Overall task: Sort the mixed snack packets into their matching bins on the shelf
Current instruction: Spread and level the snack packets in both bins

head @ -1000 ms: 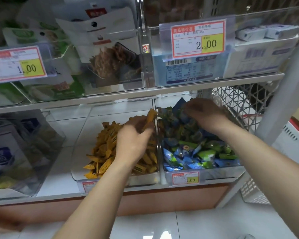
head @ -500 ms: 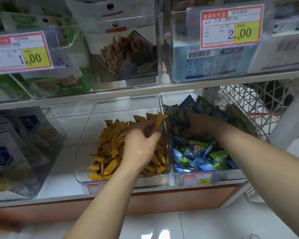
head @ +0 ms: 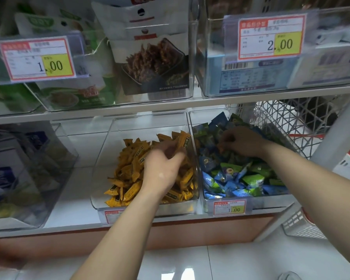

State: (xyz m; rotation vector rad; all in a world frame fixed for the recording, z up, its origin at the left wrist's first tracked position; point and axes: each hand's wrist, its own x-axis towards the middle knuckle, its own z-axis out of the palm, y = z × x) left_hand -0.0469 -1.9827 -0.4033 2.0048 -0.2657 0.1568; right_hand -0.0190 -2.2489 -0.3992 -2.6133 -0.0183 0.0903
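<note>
Yellow packets (head: 129,178) gripped by left hand (head: 162,172); right hand (head: 245,142), among blue-green packets (head: 240,178), unclear.

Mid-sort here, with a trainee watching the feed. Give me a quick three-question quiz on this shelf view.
1. True or false: the left hand is in the bin of yellow packets.
2. Which price shows on the tag at the front of the bin of blue and green packets? A 1.00, B 2.00, C 5.00.
3. Fill in: the right hand is toward the ___ of that bin (front or back).
Key: 1 true; 2 A; 3 back.
</note>
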